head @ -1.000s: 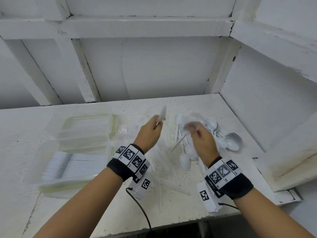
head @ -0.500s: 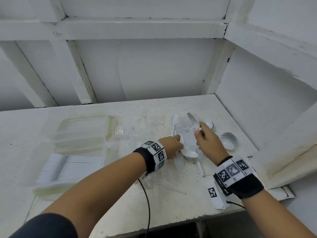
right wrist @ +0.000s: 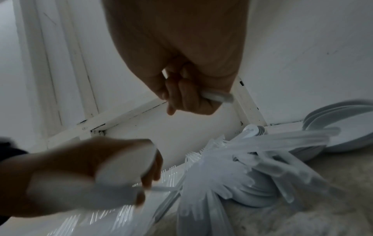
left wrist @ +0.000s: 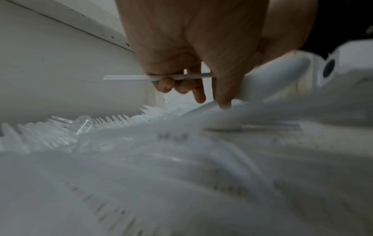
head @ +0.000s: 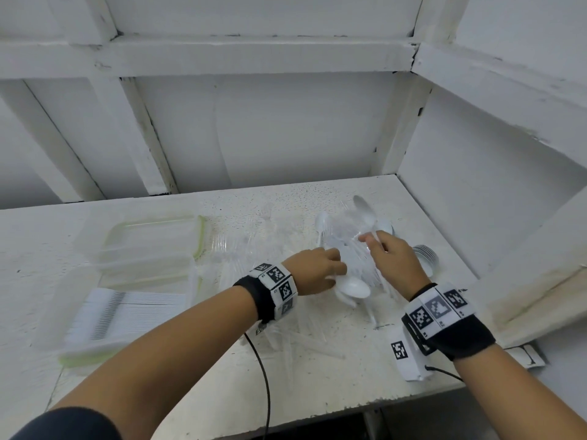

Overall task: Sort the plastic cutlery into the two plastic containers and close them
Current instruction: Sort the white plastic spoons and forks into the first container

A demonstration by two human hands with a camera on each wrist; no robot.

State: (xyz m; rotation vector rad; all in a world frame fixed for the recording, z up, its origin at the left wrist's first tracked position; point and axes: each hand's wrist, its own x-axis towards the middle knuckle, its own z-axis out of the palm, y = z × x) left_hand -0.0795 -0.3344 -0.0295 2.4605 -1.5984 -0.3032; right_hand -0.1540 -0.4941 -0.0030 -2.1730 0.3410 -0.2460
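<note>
A heap of white plastic spoons and clear cutlery [head: 355, 258] lies on the white table [head: 317, 392], right of centre. My left hand [head: 336, 269] reaches into the heap from the left and grips white spoons [head: 352, 287]; its fingers [left wrist: 167, 83] curl round a thin white handle [left wrist: 125, 77]. My right hand [head: 370, 242] is just behind the heap and grips the handle of a white spoon [head: 363, 209], whose bowl points up and away. At the left stand two clear containers with green rims: the far one [head: 152, 246] looks empty, the near one [head: 120, 315] holds stacked white cutlery.
A nested stack of white spoons [head: 425, 257] lies right of my right hand. Clear forks [head: 235, 249] sit between the containers and the heap, with loose clear pieces [head: 301, 341] near the front edge. White walls close off the back and right; a slanted board [head: 540, 296] leans at the right.
One second ago both hands were raised over the heap. My left hand has since dropped and moved right into the heap, gripping spoons; my right hand came down behind it, still holding a spoon.
</note>
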